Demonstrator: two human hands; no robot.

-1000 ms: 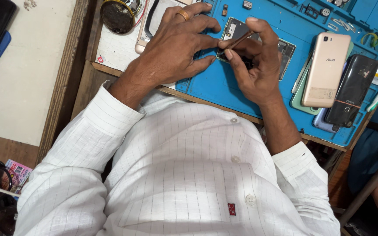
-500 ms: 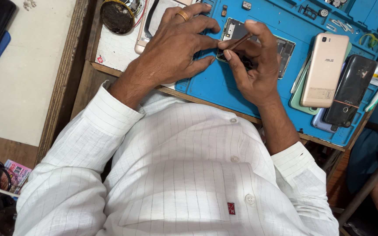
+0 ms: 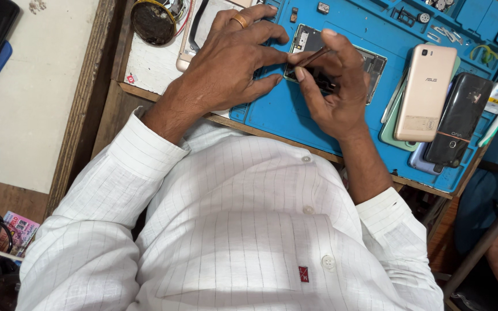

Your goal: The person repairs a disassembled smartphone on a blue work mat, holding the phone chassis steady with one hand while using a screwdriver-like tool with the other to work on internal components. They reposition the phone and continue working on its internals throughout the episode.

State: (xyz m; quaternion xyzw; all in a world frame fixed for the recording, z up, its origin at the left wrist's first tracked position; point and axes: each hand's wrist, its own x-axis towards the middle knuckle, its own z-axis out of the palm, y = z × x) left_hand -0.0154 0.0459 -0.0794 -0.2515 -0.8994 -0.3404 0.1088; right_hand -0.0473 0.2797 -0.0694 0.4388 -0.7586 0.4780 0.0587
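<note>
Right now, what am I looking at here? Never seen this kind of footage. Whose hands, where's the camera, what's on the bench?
No machine: one camera worn on a person's head looks down over their white shirt at their own bare hands. The left hand, with a ring, steadies an opened phone lying on a blue work mat. The right hand pinches a thin rod-like tool over the phone's insides. Right of that lie a gold phone and a black phone, overlapping other covers. A round dark tin sits at the top.

Matt blue rubbery mat (image 3: 295, 129) (wooden bench (image 3: 82, 109) rough).
</note>
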